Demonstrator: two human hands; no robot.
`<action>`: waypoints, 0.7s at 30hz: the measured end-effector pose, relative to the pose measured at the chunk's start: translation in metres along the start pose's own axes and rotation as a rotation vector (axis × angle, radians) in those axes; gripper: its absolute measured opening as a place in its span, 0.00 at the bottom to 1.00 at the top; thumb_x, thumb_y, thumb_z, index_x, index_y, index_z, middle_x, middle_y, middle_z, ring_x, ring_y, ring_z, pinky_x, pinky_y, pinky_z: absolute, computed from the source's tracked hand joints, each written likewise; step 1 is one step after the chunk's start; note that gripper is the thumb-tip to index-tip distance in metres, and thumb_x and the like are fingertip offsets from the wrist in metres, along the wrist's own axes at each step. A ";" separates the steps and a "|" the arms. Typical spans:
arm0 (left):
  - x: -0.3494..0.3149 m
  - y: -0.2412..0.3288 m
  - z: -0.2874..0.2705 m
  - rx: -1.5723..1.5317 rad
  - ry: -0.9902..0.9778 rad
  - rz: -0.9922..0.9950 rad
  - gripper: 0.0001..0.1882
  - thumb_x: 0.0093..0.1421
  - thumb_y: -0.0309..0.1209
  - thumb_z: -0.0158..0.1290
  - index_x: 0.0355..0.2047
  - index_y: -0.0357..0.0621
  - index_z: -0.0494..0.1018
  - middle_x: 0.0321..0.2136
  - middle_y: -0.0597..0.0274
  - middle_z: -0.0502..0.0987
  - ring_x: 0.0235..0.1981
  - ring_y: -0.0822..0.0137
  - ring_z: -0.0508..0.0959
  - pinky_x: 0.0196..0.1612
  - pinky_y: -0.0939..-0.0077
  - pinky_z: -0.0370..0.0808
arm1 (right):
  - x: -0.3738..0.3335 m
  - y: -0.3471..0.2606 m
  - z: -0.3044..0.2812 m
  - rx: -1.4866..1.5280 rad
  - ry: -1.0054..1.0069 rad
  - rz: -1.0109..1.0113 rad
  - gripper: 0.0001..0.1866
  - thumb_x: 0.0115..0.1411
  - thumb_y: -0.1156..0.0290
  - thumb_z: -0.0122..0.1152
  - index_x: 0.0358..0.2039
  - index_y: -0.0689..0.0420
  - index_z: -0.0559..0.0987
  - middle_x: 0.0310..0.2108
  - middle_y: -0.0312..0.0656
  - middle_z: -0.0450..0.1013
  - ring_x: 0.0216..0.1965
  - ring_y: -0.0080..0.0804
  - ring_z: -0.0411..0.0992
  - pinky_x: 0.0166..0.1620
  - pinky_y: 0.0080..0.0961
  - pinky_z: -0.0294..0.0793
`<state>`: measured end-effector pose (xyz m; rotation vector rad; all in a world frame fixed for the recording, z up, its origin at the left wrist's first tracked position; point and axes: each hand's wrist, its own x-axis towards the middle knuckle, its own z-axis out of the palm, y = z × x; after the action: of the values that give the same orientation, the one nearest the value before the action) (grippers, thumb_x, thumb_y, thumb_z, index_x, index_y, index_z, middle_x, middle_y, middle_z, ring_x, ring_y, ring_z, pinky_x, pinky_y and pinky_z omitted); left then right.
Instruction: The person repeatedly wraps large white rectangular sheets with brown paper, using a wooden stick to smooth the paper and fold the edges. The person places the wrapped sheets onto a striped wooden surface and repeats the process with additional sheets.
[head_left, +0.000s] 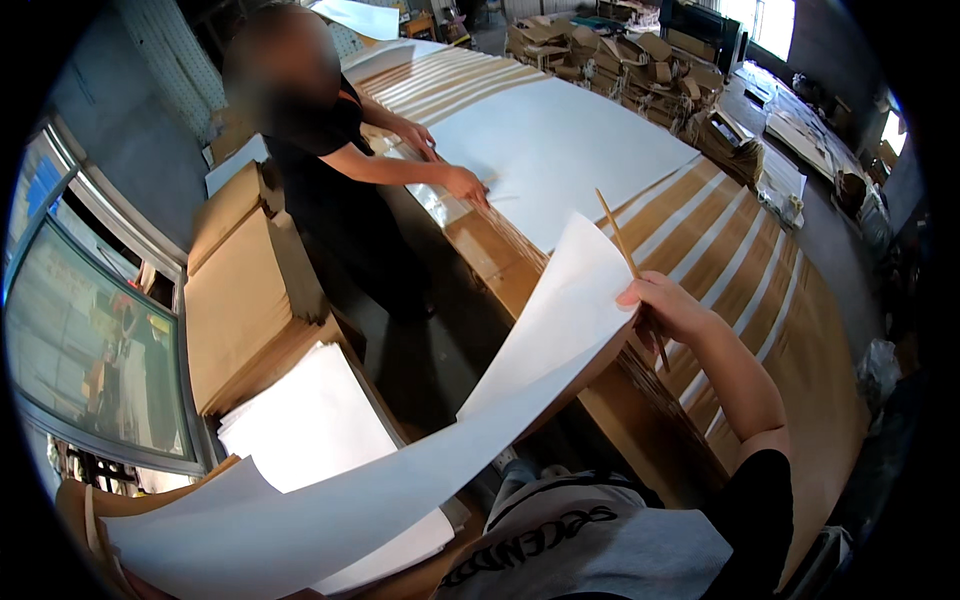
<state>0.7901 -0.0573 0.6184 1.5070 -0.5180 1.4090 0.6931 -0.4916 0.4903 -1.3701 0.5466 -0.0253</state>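
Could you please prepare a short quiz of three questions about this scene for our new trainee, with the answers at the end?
1. True or false: the right hand holds both the thin brown wooden stick and the large white curved sheet.
2. Choose one: the large rectangular stack beside the grey-framed glass window is A) red, B) brown, C) blue.
3. Fill the gap: the co-worker wears a ____ short-sleeved top.

Key: 1 true; 2 B; 3 black.

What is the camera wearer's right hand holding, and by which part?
The right hand holds the white sheet by its right-hand end, and a thin tan stick around its middle.
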 end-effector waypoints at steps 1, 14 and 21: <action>0.005 -0.009 0.003 -0.004 0.003 0.004 0.27 0.49 0.46 0.55 0.38 0.33 0.69 0.34 0.54 0.69 0.34 0.61 0.72 0.32 0.70 0.71 | 0.006 -0.002 0.004 -0.007 -0.019 0.000 0.15 0.46 0.63 0.51 0.23 0.65 0.70 0.14 0.42 0.66 0.07 0.29 0.63 0.09 0.22 0.64; 0.036 -0.103 0.036 -0.004 0.040 0.027 0.23 0.51 0.42 0.54 0.37 0.33 0.69 0.34 0.55 0.69 0.35 0.61 0.72 0.34 0.69 0.70 | 0.050 -0.026 0.061 -0.098 -0.102 0.030 0.15 0.51 0.66 0.50 0.31 0.67 0.71 0.20 0.45 0.69 0.09 0.32 0.66 0.12 0.23 0.68; 0.045 -0.140 0.039 0.112 0.047 0.142 0.21 0.51 0.41 0.54 0.37 0.34 0.70 0.35 0.55 0.69 0.35 0.61 0.72 0.35 0.69 0.70 | 0.082 -0.066 0.065 -0.117 0.043 -0.088 0.14 0.49 0.64 0.52 0.21 0.64 0.72 0.12 0.42 0.67 0.07 0.29 0.65 0.09 0.24 0.65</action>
<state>0.9367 -0.0159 0.6155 1.5466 -0.5328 1.6027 0.8096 -0.4736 0.5288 -1.5097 0.5299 -0.0953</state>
